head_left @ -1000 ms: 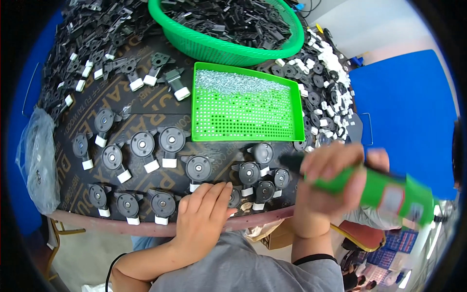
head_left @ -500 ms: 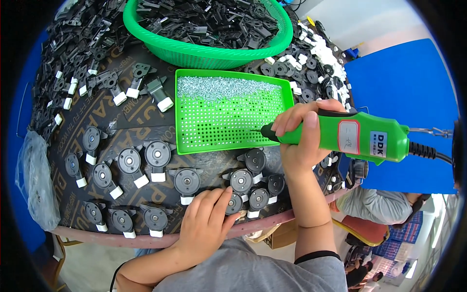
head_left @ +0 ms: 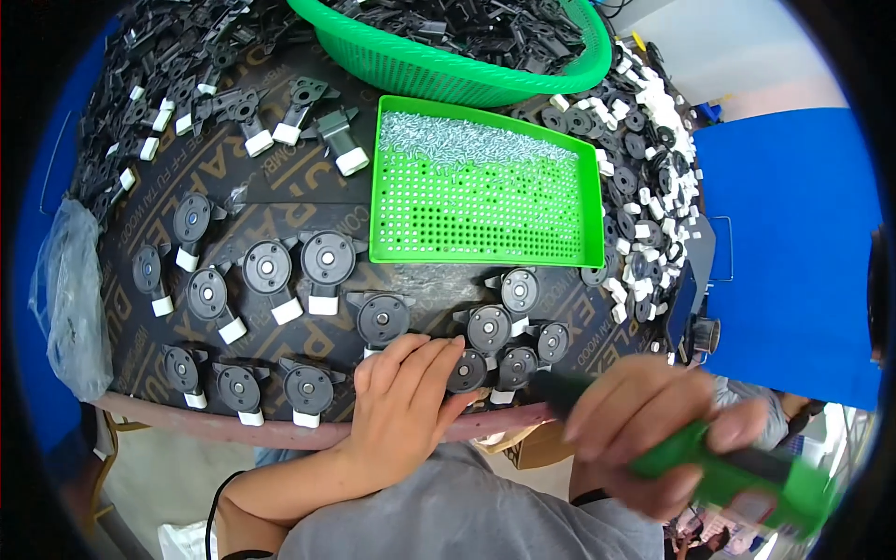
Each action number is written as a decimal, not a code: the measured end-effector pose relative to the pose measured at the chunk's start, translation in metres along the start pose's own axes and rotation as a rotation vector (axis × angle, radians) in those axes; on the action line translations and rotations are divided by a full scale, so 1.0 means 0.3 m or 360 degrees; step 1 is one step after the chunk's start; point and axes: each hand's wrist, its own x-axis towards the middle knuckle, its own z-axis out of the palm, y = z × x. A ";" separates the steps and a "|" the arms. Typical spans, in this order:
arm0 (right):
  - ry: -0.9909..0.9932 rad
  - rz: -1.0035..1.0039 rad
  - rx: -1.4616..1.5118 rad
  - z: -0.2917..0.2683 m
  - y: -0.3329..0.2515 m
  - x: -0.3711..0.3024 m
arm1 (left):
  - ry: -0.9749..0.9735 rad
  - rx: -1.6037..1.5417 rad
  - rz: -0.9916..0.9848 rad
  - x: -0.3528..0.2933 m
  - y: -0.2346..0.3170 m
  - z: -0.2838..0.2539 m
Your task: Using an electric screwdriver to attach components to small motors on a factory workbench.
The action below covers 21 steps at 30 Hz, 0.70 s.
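Observation:
My left hand point(head_left: 401, 397) rests at the table's front edge, its fingers and thumb closed against a round black plastic part point(head_left: 466, 372). The fingers partly cover that part. My right hand point(head_left: 644, 434) is wrapped round a green electric screwdriver point(head_left: 742, 476), both smeared by motion. Its dark nose points left, close to a neighbouring round part point(head_left: 518, 368) in the cluster by my left hand; the bit cannot be made out. Beyond the cluster lies a green perforated tray point(head_left: 485, 259) with many small silver screws point(head_left: 467, 140) heaped along its far side.
Several round black assemblies with white tabs point(head_left: 267, 268) lie in rows at left. A green basket point(head_left: 439, 75) of black parts stands at the back. Loose white pieces and black discs point(head_left: 644, 196) are piled at right. A clear plastic bag point(head_left: 70, 299) hangs at the left edge.
My right hand has brought the screwdriver from over the screw tray down toward the front edge, beside the round parts. My left hand stays at the same part. The whole view has shifted slightly.

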 end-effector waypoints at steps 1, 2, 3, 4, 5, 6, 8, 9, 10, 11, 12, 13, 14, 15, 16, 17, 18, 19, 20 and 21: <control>-0.0194 -0.0022 -0.0083 0.011 0.018 -0.028 | 0.0030 -0.0012 -0.0007 -0.005 -0.006 0.006; -0.0390 -0.0047 -0.0164 0.014 0.036 -0.050 | 0.0029 -0.0001 -0.0022 -0.008 -0.012 0.006; -0.0391 -0.0046 -0.0167 0.006 0.035 -0.055 | 0.0022 -0.0009 -0.0010 -0.005 -0.008 0.002; -0.0489 0.0006 -0.0198 -0.004 0.034 -0.058 | 0.0016 -0.0017 0.0001 -0.004 -0.004 -0.001; -0.0588 0.0057 -0.0228 -0.013 0.036 -0.062 | 0.0018 -0.0019 0.0000 -0.006 -0.002 -0.002; -0.0578 0.0039 -0.0165 -0.014 0.055 -0.069 | -0.0010 -0.0057 -0.0011 -0.008 -0.001 0.000; -0.0607 0.0083 -0.0182 -0.020 0.055 -0.062 | -0.0035 -0.0096 -0.0021 -0.009 0.000 0.003; -0.0637 0.0133 -0.0190 -0.022 0.062 -0.061 | -0.0029 -0.0094 -0.0035 -0.013 -0.003 0.006; -0.0640 0.0135 -0.0181 -0.024 0.071 -0.054 | -0.0024 -0.0092 -0.0047 -0.016 -0.005 0.007; -0.0734 0.0139 -0.0160 -0.025 0.083 -0.042 | -0.0022 -0.0088 -0.0055 -0.015 -0.008 0.005; -0.0825 0.0143 -0.0156 -0.027 0.084 -0.027 | -0.0022 -0.0062 -0.0028 -0.009 -0.006 -0.002; -0.0824 0.0145 -0.0166 -0.030 0.084 -0.005 | -0.0022 -0.0036 -0.0001 -0.005 -0.003 -0.005; -0.0974 0.0198 -0.0112 -0.033 0.083 0.019 | -0.0024 -0.0044 0.0006 -0.005 -0.001 -0.003; -0.1127 0.0244 -0.0049 -0.033 0.085 0.035 | -0.0021 -0.0025 0.0007 -0.003 -0.003 -0.004; -0.1130 0.0237 -0.0054 -0.028 0.086 0.032 | -0.0019 -0.0006 0.0010 0.000 -0.005 -0.004; -0.1060 0.0247 -0.0122 -0.017 0.085 0.020 | -0.0012 -0.0006 0.0018 -0.001 -0.006 -0.006; -0.0992 0.0255 -0.0184 -0.011 0.086 0.008 | -0.0029 0.0008 0.0008 -0.002 -0.006 -0.007; -0.0998 0.0246 -0.0187 -0.007 0.085 -0.010 | -0.0045 0.0021 -0.0001 -0.002 -0.004 -0.007; -0.0870 0.0235 -0.0242 -0.006 0.083 -0.032 | -0.0036 0.0023 0.0005 0.002 -0.001 -0.008; -0.0738 0.0222 -0.0302 -0.001 0.085 -0.035 | -0.0056 0.0022 -0.0004 0.004 -0.001 -0.008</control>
